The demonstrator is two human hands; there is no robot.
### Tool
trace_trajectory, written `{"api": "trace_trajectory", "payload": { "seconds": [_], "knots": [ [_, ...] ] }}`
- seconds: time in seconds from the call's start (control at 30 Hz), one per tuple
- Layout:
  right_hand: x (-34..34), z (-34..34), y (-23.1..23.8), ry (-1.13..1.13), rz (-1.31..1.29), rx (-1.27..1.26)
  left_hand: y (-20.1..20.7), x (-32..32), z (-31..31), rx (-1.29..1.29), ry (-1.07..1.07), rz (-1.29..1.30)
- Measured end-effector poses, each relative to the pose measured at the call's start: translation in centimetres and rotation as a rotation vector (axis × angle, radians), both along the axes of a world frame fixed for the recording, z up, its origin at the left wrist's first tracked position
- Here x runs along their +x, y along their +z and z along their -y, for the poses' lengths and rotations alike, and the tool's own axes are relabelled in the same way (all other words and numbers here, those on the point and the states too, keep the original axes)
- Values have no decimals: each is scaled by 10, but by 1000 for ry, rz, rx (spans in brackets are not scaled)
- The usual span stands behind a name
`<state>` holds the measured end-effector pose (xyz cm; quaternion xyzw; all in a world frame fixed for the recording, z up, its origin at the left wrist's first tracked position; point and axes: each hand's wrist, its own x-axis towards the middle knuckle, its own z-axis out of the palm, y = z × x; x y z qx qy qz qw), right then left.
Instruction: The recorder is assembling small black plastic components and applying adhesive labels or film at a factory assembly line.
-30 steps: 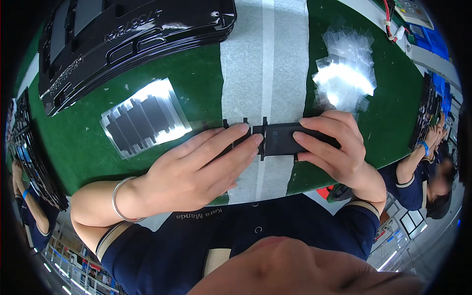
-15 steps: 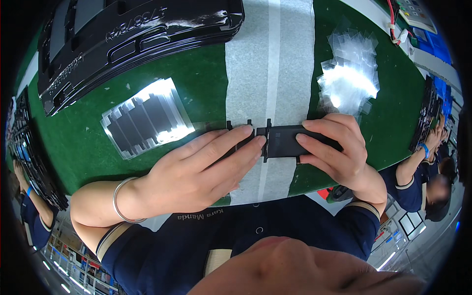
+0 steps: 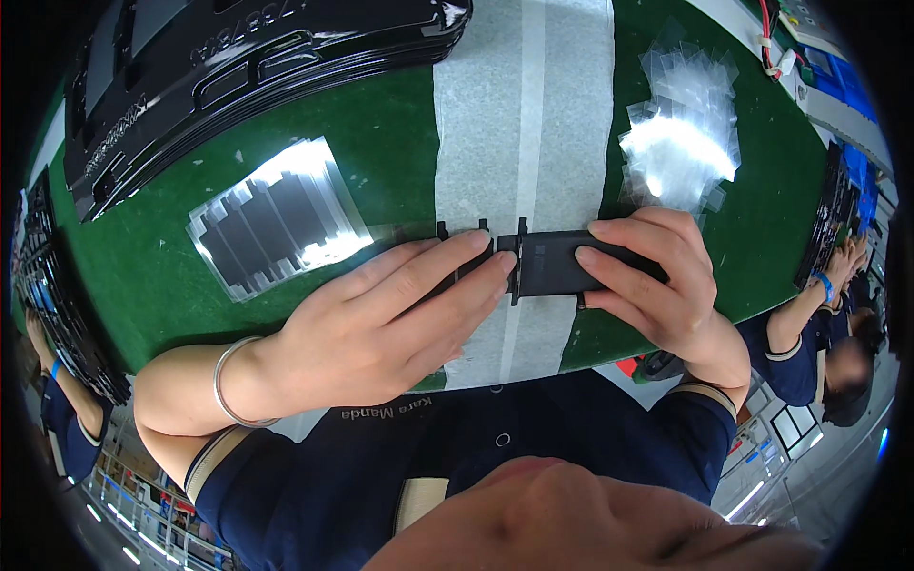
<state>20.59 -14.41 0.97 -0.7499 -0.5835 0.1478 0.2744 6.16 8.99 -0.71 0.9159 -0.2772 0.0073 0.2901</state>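
Note:
A flat black rectangular block (image 3: 557,264) lies across the pale strip, its right end between the thumb and fingers of my right hand (image 3: 666,276). At its left end is a thin black crosspiece (image 3: 521,262) that sticks out above and below it. My left hand (image 3: 381,319), with a metal bangle on the wrist, is closed over a second dark part (image 3: 464,271) with small upright tabs. My left fingertips touch the junction of the two parts. Most of the left part is hidden under my fingers.
A pale paper strip (image 3: 481,114) crosses the green table (image 3: 400,152). Clear film pieces (image 3: 681,143) are heaped at the right. A film sheet with dark strips (image 3: 281,224) lies left. Stacked glossy black trays (image 3: 257,76) stand far left. Other people's hands (image 3: 843,262) show at both edges.
The picture has shifted slightly, so the table things and the parts appear a little higher. Both hands keep nearly the same hold.

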Motion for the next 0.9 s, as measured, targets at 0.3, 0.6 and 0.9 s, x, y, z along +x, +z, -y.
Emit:
{"api": "trace_trajectory", "payload": {
  "seconds": [0.3, 0.6, 0.9],
  "knots": [
    [-2, 0, -1, -2, 22, -9, -1, -2, 0, -13, 11, -2],
    [-10, -5, 6, -35, 62, 4, 4, -4, 4, -17, 28, 16],
    [-24, 6, 20, -228, -230, 29, 26, -61, 45, -210, 150, 16]
  ]
}}
